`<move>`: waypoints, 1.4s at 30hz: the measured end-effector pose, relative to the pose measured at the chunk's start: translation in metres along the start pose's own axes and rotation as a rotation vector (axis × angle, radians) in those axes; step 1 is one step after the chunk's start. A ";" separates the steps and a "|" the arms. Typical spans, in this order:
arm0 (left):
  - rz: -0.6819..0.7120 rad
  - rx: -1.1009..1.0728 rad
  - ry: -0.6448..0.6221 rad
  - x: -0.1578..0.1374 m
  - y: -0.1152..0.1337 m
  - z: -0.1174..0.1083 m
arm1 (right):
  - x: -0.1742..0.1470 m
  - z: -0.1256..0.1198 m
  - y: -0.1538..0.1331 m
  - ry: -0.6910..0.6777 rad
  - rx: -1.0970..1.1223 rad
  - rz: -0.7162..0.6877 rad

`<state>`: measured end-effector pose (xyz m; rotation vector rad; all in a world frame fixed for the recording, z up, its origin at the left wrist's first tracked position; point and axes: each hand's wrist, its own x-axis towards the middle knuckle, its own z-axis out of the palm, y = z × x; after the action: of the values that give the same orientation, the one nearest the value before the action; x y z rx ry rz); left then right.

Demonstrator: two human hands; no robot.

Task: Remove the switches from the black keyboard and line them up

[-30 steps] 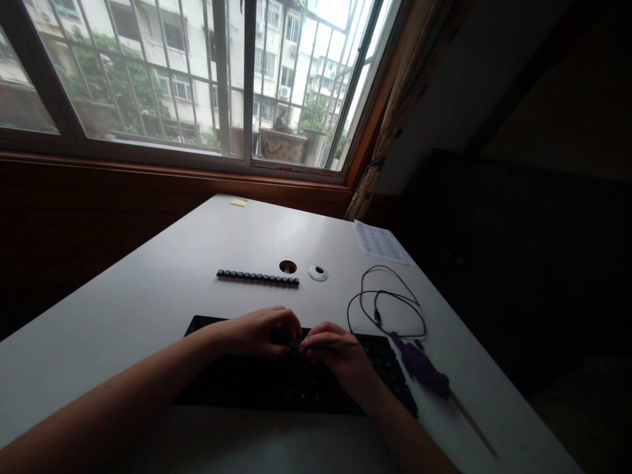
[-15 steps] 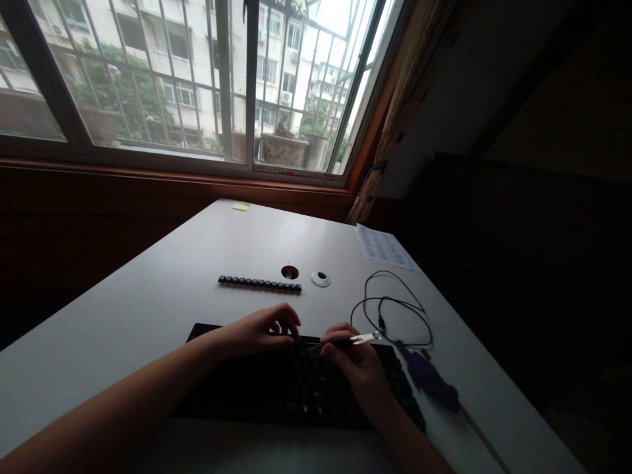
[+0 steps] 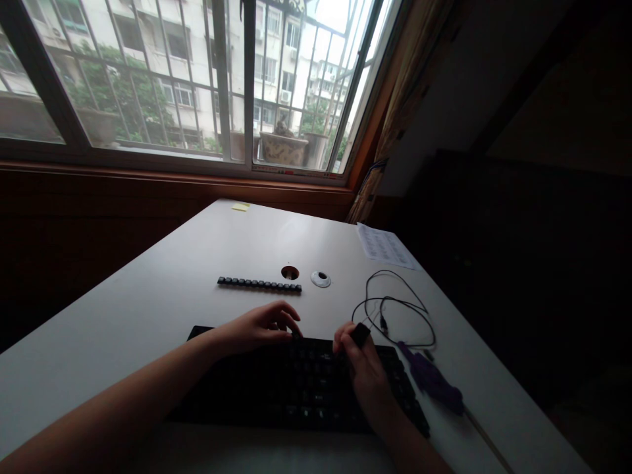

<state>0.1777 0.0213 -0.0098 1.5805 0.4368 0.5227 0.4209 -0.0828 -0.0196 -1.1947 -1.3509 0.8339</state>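
A black keyboard (image 3: pixel 316 382) lies on the white desk under both my hands. My left hand (image 3: pixel 261 326) is at its back edge, thumb and a fingertip closed together; a small dark thing seems to be between them, too small to name. My right hand (image 3: pixel 363 362) is raised over the right part of the keyboard, closed on a keycap puller (image 3: pixel 361 334). The puller's black handle faces me, and its thin wires point away to the upper right. Behind my left hand stands a row of black keycaps (image 3: pixel 259 284).
A looped black cable (image 3: pixel 399 300) lies right of the keyboard, beside a purple duster (image 3: pixel 434 382). Farther back are a round desk hole (image 3: pixel 289 272), a white ring cover (image 3: pixel 320 279), a printed sheet (image 3: pixel 385 245) and a yellow note (image 3: pixel 241 207). A barred window rises behind.
My right hand has lifted off the keys and turned the puller round, so its wires now point away from the keyboard. My left hand has barely moved.
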 end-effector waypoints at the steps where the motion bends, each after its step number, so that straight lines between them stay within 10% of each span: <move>1: -0.003 -0.011 -0.003 0.000 0.000 0.000 | 0.000 0.000 0.000 0.001 -0.004 0.005; 10: -0.003 -0.027 -0.004 0.001 0.001 0.001 | -0.002 -0.002 0.006 -0.029 -0.105 0.054; 42: 0.019 0.319 -0.124 -0.001 -0.001 0.009 | -0.003 0.014 0.000 -0.285 -0.638 -0.541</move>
<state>0.1816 0.0134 -0.0118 1.9138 0.4263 0.3789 0.4073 -0.0833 -0.0221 -1.1031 -2.1509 0.1773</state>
